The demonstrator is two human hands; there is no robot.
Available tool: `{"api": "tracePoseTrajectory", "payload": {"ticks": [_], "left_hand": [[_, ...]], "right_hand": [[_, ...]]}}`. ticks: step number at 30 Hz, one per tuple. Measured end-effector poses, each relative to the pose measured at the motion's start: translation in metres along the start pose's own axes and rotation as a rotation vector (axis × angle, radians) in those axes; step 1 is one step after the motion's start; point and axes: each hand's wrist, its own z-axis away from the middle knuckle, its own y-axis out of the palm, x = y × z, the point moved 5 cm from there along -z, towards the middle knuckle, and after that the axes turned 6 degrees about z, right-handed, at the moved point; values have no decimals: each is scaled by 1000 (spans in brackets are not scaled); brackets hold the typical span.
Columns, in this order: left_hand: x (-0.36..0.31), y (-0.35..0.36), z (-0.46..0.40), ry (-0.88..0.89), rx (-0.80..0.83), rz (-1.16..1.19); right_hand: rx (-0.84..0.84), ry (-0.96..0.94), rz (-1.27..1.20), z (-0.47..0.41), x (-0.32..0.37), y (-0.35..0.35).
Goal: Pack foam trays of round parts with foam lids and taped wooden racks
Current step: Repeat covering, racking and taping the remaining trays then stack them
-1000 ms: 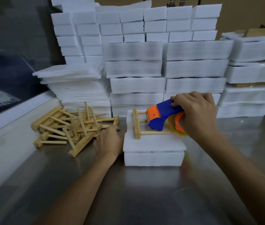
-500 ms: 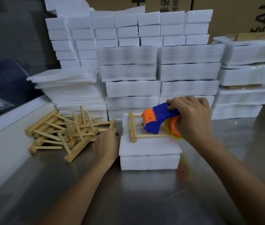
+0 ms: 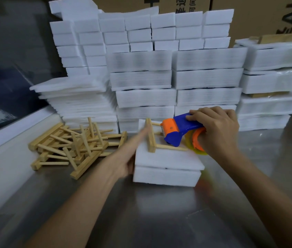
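A white foam tray (image 3: pixel 166 175) sits on the steel table with a thin white foam lid (image 3: pixel 166 159) laid flat on top, the lid's right edge overhanging the tray a little. A pale wooden rack (image 3: pixel 155 137), one square bar with thin dowels running right from it, lies flat on the lid near its far edge. To the left of the tray a loose pile of wooden racks (image 3: pixel 72 144) lies jumbled on the table, bars and dowels crossing at all angles.

head view | looks forward-down | close over steel table (image 3: pixel 159 221)
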Motion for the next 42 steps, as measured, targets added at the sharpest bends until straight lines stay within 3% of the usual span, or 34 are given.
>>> {"api": "tracePoseTrajectory", "payload": {"ticks": [2, 7, 17, 30, 42], "left_hand": [[4, 7, 3, -10, 78, -18], [8, 6, -3, 22, 75, 49], [-24, -37, 11, 79, -25, 76], [-21, -45, 5, 77, -27, 126], [-18, -41, 9, 22, 49, 53]], "right_hand": [[7, -30, -4, 0, 0, 0], [43, -97, 5, -2, 5, 3], [3, 15, -50, -6, -25, -8], [108, 88, -11, 22, -47, 9], [134, -46, 71, 35, -20, 19]]}}
